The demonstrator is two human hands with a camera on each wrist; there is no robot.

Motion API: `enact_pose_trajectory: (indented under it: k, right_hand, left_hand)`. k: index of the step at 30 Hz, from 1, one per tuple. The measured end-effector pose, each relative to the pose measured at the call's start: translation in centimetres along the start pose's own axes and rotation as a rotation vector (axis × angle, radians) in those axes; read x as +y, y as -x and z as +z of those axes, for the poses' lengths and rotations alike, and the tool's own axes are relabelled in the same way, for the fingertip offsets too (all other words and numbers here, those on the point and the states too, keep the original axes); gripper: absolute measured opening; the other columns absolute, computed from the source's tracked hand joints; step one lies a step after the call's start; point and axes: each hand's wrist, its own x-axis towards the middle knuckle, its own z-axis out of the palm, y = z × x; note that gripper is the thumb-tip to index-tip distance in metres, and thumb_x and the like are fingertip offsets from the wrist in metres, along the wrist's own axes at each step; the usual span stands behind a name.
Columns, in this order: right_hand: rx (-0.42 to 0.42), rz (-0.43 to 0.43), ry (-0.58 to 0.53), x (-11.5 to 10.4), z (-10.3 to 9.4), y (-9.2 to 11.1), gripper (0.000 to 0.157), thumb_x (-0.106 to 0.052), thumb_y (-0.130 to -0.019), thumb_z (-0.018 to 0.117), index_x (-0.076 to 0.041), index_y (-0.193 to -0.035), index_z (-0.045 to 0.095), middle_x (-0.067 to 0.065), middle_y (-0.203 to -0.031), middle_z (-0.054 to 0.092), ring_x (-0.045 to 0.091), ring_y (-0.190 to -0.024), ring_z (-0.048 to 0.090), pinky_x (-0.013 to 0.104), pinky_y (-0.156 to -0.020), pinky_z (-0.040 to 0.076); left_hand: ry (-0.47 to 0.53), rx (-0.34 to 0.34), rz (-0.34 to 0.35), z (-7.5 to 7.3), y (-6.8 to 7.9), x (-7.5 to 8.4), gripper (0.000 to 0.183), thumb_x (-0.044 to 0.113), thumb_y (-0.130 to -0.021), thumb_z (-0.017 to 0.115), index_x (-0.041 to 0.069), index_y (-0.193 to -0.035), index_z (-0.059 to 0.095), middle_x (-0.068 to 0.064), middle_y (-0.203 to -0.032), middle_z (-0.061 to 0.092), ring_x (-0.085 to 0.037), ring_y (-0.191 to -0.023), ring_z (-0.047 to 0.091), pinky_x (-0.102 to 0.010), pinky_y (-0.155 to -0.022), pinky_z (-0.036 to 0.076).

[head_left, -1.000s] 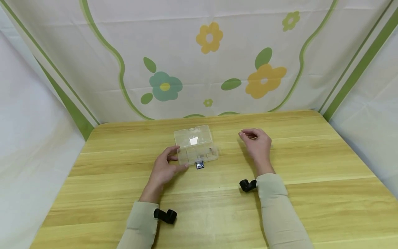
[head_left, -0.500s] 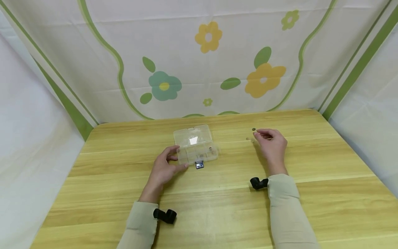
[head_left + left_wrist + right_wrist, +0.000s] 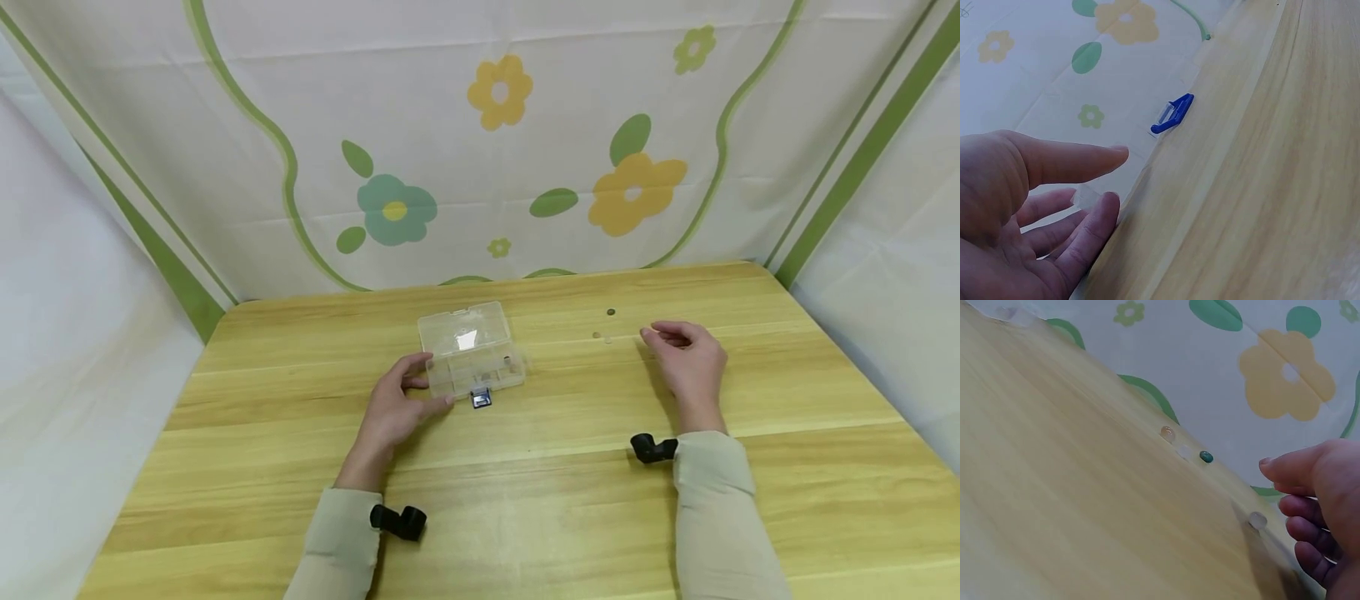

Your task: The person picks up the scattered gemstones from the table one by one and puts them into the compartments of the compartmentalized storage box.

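Note:
A clear plastic compartment box (image 3: 474, 367) stands with its lid (image 3: 465, 332) tipped back and a blue clasp (image 3: 481, 397) at its front. My left hand (image 3: 397, 404) holds its left end, thumb at the front corner and fingers along the side. A small dark object (image 3: 507, 359) shows inside the box. My right hand (image 3: 688, 358) hovers over the table on the right, fingers loosely curled, with nothing visible at the fingertips. Close beneath it is a clear bead (image 3: 1258, 520). Farther left lie a green bead (image 3: 1207, 457), an amber bead (image 3: 1167, 433) and a whitish bead (image 3: 1182, 452).
Both hands work over a wood-grain table (image 3: 525, 517). A white cloth (image 3: 450, 108) with printed flowers rises behind its back edge, and white cloth walls stand at both sides. Black wrist cameras sit on both sleeves.
My right hand has moved right across the table, uncovering the green, amber and whitish beads. The left hand and the box have stayed in place.

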Motion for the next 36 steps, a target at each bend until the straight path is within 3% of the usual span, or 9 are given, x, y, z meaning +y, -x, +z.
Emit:
enact_pose_trajectory:
  k: [11,17,29,36]
  right_hand:
    - [0.035,0.035,0.136,0.7,-0.7,-0.1,0.039,-0.040,-0.098,0.079,-0.012,-0.124,0.080,-0.004,-0.102,0.073,0.006,-0.088,0.061,0.021,-0.078,0.048]
    - [0.010,0.005,0.189,1.1,-1.1,0.1,0.040,-0.044,-0.097,0.078,-0.011,-0.119,0.082,0.011,-0.116,0.079,0.017,-0.103,0.063,0.025,-0.085,0.045]
    - [-0.028,-0.023,0.227,1.1,-1.5,0.6,0.048,-0.050,-0.092,0.082,-0.008,-0.116,0.082,0.016,-0.125,0.076,0.032,-0.125,0.061,0.033,-0.094,0.044]
    - [-0.066,-0.041,0.230,1.3,-1.7,0.4,0.052,-0.051,-0.090,0.083,-0.008,-0.120,0.080,0.017,-0.127,0.075,0.033,-0.124,0.063,0.032,-0.093,0.045]
  left_hand:
    - [-0.004,-0.001,-0.004,0.0,0.2,-0.1,0.078,0.010,-0.085,0.091,0.017,-0.154,0.056,-0.010,-0.153,0.060,-0.031,-0.129,0.057,-0.040,-0.101,0.044]
    - [0.003,0.000,-0.019,0.0,0.3,-0.1,0.078,0.010,-0.085,0.092,0.019,-0.154,0.057,-0.010,-0.151,0.061,-0.030,-0.129,0.057,-0.041,-0.102,0.044]
    - [-0.003,-0.006,0.003,-0.1,0.0,-0.2,0.078,0.010,-0.085,0.091,0.019,-0.154,0.056,-0.009,-0.151,0.061,-0.031,-0.131,0.058,-0.046,-0.108,0.045]
    - [-0.005,-0.007,0.005,-0.1,0.1,-0.2,0.077,0.011,-0.086,0.091,0.020,-0.154,0.057,-0.012,-0.145,0.064,-0.031,-0.131,0.059,-0.047,-0.109,0.046]
